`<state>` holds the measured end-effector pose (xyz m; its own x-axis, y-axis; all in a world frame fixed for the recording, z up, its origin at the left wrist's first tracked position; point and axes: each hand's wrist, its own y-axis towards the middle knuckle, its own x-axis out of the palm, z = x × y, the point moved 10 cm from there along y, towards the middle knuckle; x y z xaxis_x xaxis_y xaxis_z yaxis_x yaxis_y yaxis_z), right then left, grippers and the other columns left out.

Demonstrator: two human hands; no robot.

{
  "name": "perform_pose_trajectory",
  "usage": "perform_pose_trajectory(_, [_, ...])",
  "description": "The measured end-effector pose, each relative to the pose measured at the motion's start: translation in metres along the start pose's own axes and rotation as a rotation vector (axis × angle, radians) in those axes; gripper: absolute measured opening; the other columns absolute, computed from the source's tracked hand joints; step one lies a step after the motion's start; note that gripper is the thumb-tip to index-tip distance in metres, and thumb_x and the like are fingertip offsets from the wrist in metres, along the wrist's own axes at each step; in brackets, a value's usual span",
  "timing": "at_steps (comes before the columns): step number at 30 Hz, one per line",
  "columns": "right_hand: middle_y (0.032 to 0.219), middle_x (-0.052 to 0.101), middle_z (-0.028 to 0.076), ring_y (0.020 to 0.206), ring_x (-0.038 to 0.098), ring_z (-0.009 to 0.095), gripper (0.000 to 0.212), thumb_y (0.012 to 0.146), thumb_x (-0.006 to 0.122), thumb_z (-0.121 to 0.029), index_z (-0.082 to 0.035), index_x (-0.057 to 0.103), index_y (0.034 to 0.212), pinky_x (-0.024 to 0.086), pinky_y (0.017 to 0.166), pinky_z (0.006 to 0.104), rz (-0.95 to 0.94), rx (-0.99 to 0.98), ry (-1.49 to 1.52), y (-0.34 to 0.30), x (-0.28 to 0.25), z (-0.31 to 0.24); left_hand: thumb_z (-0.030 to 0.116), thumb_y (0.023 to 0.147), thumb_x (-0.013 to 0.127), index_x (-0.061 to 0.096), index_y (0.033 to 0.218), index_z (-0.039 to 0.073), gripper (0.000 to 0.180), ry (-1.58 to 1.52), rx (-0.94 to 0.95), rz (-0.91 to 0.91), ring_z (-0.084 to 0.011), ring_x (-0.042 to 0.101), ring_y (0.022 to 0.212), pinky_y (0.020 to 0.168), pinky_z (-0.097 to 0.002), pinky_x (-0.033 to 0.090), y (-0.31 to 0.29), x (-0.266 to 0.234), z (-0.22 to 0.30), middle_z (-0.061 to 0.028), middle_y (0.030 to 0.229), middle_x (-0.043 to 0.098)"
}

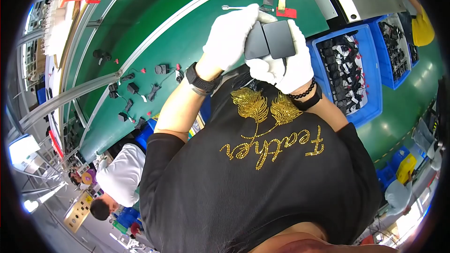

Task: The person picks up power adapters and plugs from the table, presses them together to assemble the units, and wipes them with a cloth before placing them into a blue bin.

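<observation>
In front of my chest, two flat black power adapters sit side by side with their broad faces up. My left hand [231,37], in a white glove, is closed round the outer edge of the left adapter [256,42]. White-gloved too, my right hand [302,63] grips the right adapter [280,39], its fingers running along the side and below. A black cord [284,62] leaves the right adapter's lower edge and passes over my right glove. The undersides of both adapters are hidden.
Several corded adapters [133,88] lie on the green bench [187,33] to the left. Beyond my hands are a red card [286,13] and a small white brush-like tool [233,7]. A blue crate [373,84] of adapters stands right. Other people work nearby.
</observation>
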<state>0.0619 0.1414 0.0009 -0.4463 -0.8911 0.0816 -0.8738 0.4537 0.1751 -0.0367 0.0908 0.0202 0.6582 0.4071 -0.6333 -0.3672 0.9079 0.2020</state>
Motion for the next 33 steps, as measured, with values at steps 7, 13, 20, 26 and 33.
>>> perform_pose_trajectory(7, [0.117, 0.054, 0.007, 0.102, 0.055, 0.018, 0.044, 0.098, 0.033, -0.038, -0.007, 0.048, 0.126, 0.045, 0.086, 0.0309, 0.044, 0.566, 1.371, -0.015, 0.012, 0.058, 0.033, 0.099, 0.035, 0.057, 0.115, 0.000, 0.043, -0.879, -0.384, -0.056, -0.0123, 0.055, 0.097, 0.084, -0.0262, 0.043, -0.019, 0.025, -0.013, -0.0073, 0.111, 0.059])
perform_pose_trajectory(13, [0.116, 0.055, 0.009, 0.103, 0.055, 0.020, 0.047, 0.092, 0.043, -0.036, -0.004, 0.045, 0.127, 0.044, 0.088, 0.0321, 0.074, 0.429, 0.997, -0.018, -0.003, 0.045, 0.010, 0.084, 0.053, 0.059, 0.113, 0.000, 0.032, -0.669, -0.286, 0.192, -0.0147, 0.054, 0.101, 0.091, -0.0281, 0.040, -0.029, 0.017, 0.002, -0.0069, 0.111, 0.060])
perform_pose_trajectory(20, [0.116, 0.054, 0.016, 0.106, 0.056, 0.024, 0.070, 0.079, 0.068, -0.030, 0.001, 0.034, 0.132, 0.043, 0.094, 0.0350, 0.033, 0.140, 0.174, -0.020, -0.019, 0.020, 0.014, 0.092, 0.039, 0.061, 0.100, 0.003, 0.025, -0.139, -0.109, 0.280, -0.0187, 0.061, 0.081, 0.076, -0.0255, 0.046, -0.020, 0.006, 0.025, -0.0087, 0.090, 0.063])
perform_pose_trajectory(26, [0.095, 0.059, 0.008, 0.060, 0.052, 0.023, 0.054, 0.091, 0.038, -0.054, -0.010, 0.050, 0.121, 0.034, 0.038, 0.0305, -0.030, 0.608, 1.304, -0.024, 0.012, 0.056, 0.023, 0.096, 0.040, 0.050, 0.125, 0.002, 0.038, -0.917, -0.350, 0.182, -0.0103, 0.053, 0.081, 0.072, -0.0227, 0.043, -0.027, 0.036, -0.007, -0.0073, 0.115, 0.058])
perform_pose_trajectory(33, [0.101, 0.059, 0.015, 0.061, 0.051, 0.023, 0.061, 0.089, 0.036, -0.057, -0.007, 0.050, 0.121, 0.036, 0.043, 0.0302, -0.048, 0.483, 1.130, -0.008, 0.005, 0.037, 0.007, 0.080, 0.063, 0.026, 0.141, 0.004, 0.071, -0.990, -0.188, 0.170, -0.0236, 0.031, 0.130, 0.105, -0.0360, 0.029, -0.037, 0.042, 0.005, -0.0132, 0.136, 0.037])
